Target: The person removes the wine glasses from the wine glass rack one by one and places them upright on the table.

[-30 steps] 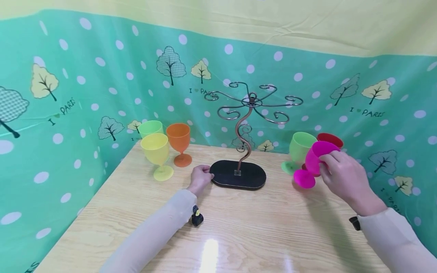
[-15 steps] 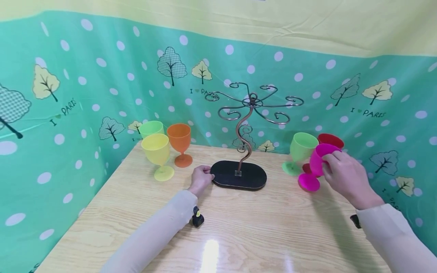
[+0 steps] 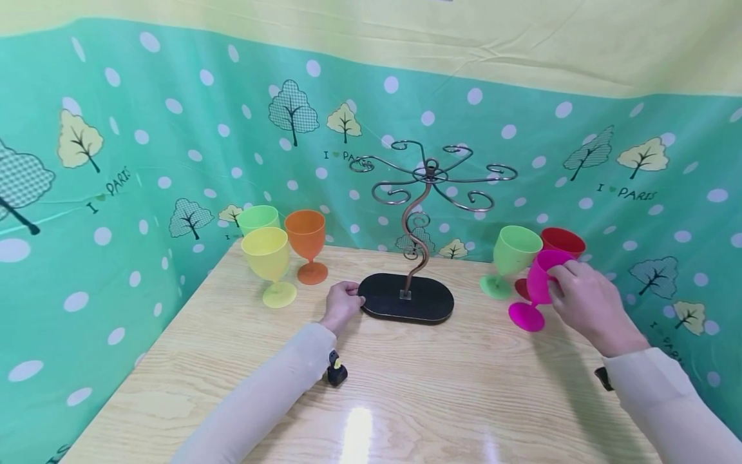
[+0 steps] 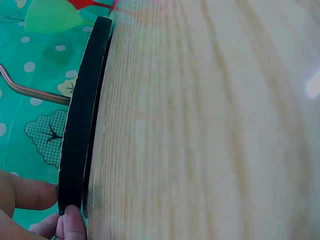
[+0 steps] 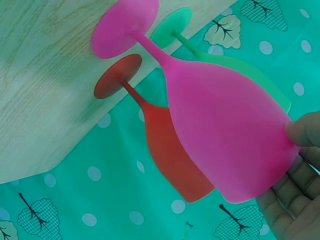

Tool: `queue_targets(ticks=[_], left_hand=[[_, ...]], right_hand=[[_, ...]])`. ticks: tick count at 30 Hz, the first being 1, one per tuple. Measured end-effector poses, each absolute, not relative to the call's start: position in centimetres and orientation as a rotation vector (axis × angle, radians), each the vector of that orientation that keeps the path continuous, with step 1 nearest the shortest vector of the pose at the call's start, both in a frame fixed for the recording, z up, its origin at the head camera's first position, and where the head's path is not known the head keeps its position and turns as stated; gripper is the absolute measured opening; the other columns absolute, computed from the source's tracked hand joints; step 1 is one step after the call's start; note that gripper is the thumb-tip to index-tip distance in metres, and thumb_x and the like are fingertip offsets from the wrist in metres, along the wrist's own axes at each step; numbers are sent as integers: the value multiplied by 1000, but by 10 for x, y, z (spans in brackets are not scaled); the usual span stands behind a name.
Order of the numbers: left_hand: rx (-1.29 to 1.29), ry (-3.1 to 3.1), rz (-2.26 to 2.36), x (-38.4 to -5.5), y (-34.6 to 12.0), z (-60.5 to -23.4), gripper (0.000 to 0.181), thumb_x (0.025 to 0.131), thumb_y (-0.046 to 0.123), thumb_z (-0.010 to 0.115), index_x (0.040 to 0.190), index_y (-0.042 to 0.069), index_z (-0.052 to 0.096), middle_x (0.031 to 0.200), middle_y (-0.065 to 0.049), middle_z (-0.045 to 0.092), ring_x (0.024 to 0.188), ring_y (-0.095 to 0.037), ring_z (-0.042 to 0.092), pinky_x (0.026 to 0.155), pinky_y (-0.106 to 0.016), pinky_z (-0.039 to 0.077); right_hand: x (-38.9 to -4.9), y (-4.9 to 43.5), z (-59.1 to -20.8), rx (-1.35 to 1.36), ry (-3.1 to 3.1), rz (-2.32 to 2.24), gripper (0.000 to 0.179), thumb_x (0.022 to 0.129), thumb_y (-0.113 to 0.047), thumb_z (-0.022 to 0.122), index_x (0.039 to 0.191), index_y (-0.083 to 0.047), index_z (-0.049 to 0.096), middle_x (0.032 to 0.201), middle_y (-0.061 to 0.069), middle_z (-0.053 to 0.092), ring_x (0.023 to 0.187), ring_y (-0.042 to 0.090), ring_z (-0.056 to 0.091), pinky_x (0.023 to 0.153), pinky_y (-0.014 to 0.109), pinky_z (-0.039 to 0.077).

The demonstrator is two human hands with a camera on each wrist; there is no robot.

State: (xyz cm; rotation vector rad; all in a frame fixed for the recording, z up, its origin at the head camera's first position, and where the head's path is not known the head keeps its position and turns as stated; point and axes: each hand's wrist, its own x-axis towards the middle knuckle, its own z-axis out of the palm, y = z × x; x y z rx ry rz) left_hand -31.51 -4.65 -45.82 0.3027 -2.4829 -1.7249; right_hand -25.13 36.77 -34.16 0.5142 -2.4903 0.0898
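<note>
In the head view my right hand pinches a magenta goblet by its bowl near the rim. The goblet is nearly upright, its foot close over the table. Behind it stand a light green goblet and a red goblet, partly hidden. In the right wrist view the thumb lies on the outside of the magenta bowl. My left hand grips the left end of the black oval base of a metal stand. The left wrist view shows thumb and fingers on opposite faces of that base.
Curled metal arms spread from the top of the stand. At the back left stand a yellow goblet, an orange goblet and a green goblet. A patterned teal curtain hangs behind and beside the wooden table.
My right hand has lowered the magenta goblet slightly and shifted it right, and it has come from tilted to nearly upright. My left hand has stayed on the base.
</note>
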Motion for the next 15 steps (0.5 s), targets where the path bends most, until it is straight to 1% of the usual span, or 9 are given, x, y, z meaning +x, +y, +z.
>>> queue_targets(ticks=[5, 11, 15], left_hand=[[295, -2485, -1722, -314, -46, -458, 29, 77, -3, 68, 106, -3, 66, 96, -14, 65, 89, -23, 60, 77, -31, 51], [285, -2479, -1724, -315, -46, -458, 30, 77, -3, 68, 106, -3, 66, 95, -14, 65, 90, -24, 60, 78, -32, 51], [283, -2480, -1723, -315, -47, -458, 30, 77, -3, 68, 106, -3, 66, 95, -14, 65, 90, -24, 60, 78, -32, 51]], right_hand=[[-252, 367, -342, 479, -2522, 82, 33, 66, 0, 80, 95, 3, 64, 80, 12, 58, 69, 26, 52, 59, 45, 51], [-254, 368, -343, 473, -2511, 82, 35, 65, 1, 81, 94, 4, 64, 79, 13, 58, 69, 27, 53, 59, 46, 51], [-255, 369, -344, 476, -2504, 72, 32, 66, 0, 80, 94, 4, 63, 79, 13, 58, 68, 27, 52, 58, 46, 51]])
